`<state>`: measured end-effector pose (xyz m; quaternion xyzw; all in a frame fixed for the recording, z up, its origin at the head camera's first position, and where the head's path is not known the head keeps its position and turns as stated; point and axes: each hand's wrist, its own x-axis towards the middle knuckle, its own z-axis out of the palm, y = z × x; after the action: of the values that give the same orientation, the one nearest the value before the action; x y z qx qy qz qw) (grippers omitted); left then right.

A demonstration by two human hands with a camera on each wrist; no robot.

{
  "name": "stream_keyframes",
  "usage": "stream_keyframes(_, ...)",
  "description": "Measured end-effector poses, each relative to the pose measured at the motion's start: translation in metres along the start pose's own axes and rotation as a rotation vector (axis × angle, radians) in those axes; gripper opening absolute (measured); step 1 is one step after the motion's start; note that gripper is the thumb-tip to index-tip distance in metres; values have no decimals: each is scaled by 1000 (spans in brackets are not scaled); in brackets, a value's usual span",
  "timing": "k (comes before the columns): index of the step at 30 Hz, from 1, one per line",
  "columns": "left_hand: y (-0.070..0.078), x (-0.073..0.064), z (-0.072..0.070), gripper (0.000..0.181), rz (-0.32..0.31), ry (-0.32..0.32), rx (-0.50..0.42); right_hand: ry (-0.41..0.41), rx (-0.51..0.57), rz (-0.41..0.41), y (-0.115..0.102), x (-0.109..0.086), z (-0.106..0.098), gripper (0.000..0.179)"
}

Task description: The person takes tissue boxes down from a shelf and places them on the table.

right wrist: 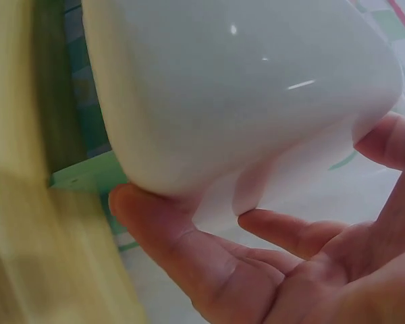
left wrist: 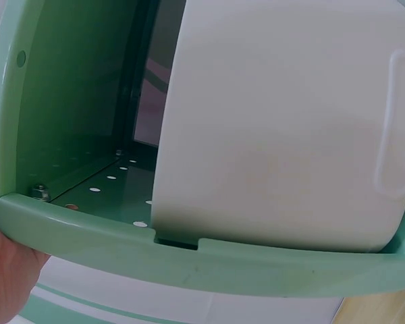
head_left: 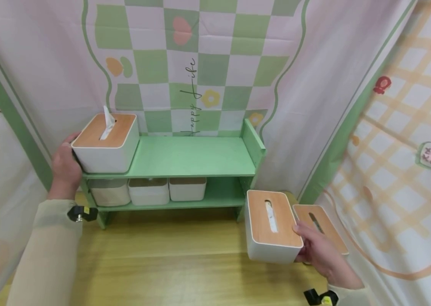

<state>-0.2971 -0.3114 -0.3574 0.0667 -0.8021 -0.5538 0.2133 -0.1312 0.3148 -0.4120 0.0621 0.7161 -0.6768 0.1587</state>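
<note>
My right hand (head_left: pixel 320 253) grips a white tissue box (head_left: pixel 276 219) with a wood-look lid by its near right corner, thumb on the lid. A white strip shows in its slot. The right wrist view has my fingers (right wrist: pixel 297 233) against the box's glossy white wall (right wrist: pixel 236 88). At the left end of the green shelf (head_left: pixel 196 157), my left hand (head_left: pixel 65 165) holds the end board, beside a second tissue box (head_left: pixel 106 144) with a tissue sticking up. Part of that hand (left wrist: pixel 10 277) shows at the green frame in the left wrist view; its other fingers are hidden.
Another wood-lidded box (head_left: pixel 330 227) sits behind my right hand. On the lower tier stand three light bins (head_left: pixel 148 193). The shelf's right end board (head_left: pixel 253 142) rises above the top tier. Printed curtains (head_left: pixel 215 51) hang behind, over a yellow wood-look floor (head_left: pixel 177 255).
</note>
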Motion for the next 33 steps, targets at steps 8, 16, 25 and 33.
stream_keyframes(8,2,-1,1,62,-4,-12,-3,-81,92,5,33,-3,-7,31)
stream_keyframes(16,4,-2,-1,62,-18,-12,5,-54,113,59,57,-1,-6,18)
stream_keyframes(25,3,-2,-1,62,-22,-12,6,-14,147,91,77,7,-13,20)
stream_keyframes(33,1,0,0,62,-19,-2,7,27,161,115,92,15,-18,21)
